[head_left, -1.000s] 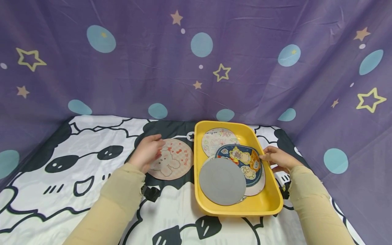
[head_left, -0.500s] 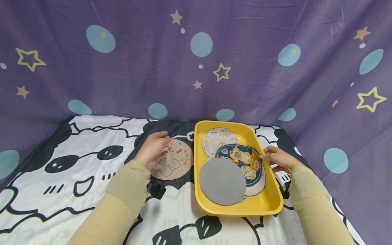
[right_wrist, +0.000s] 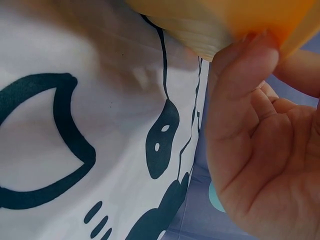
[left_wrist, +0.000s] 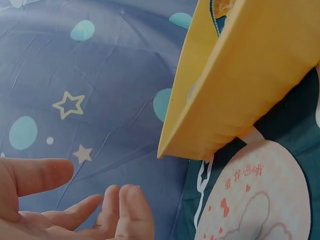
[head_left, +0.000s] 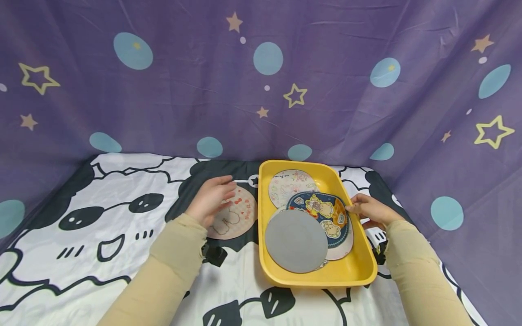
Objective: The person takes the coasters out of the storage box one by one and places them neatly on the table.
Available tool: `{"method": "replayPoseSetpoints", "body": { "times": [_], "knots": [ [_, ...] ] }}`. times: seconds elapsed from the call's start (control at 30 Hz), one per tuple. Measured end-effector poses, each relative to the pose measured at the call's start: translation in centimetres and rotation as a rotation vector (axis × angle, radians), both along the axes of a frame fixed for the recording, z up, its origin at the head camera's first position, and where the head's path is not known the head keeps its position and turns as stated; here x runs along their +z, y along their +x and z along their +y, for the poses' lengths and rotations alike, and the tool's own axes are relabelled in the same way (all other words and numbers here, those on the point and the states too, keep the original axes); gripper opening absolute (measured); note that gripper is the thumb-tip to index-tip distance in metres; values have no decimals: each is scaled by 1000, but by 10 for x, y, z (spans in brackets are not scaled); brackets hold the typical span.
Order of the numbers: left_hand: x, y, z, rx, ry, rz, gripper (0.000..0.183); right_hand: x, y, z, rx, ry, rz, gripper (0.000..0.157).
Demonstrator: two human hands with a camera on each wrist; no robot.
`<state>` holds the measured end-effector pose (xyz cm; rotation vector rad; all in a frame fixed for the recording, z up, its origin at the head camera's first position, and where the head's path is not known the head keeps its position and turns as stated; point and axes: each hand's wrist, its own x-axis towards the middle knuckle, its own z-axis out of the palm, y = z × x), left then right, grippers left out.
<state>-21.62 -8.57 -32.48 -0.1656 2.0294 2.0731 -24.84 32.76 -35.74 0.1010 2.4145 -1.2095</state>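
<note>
My left hand (head_left: 211,200) is held above a round pink mat (head_left: 239,215) with a rabbit drawing and red hearts, hiding its left part. In the left wrist view, the fingers (left_wrist: 132,210) are relaxed and apart from the mat, with nothing in them. My right hand (head_left: 370,211) grips the right rim of a yellow plastic tray (head_left: 318,281), thumb and fingers on either side of its wall. Inside the tray lie overlapping flat mats: a plain grey disc (head_left: 296,242) on top, a dark blue mat with cartoon figures (head_left: 316,203), and a pale patterned one (head_left: 285,184) at the back.
A black-and-white cartoon cloth (head_left: 110,226) covers the table. Behind it and along the sides hangs a purple curtain (head_left: 228,104) with stars and blue dots. The tray stands just right of the pink mat.
My left hand has shifted to the right over the pink mat, covering more of the rabbit drawing. The right hand and the tray stay where they were.
</note>
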Motion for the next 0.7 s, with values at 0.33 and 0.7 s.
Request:
{"method": "replayPoseSetpoints", "body": {
  "times": [0.33, 0.7],
  "knots": [
    [4, -1, 11, -5, 49, -4, 53, 0, 1, 0, -2, -6, 4, 32],
    [6, -3, 20, -34, 62, -34, 50, 0, 1, 0, -8, -4, 7, 31]
  ]
}}
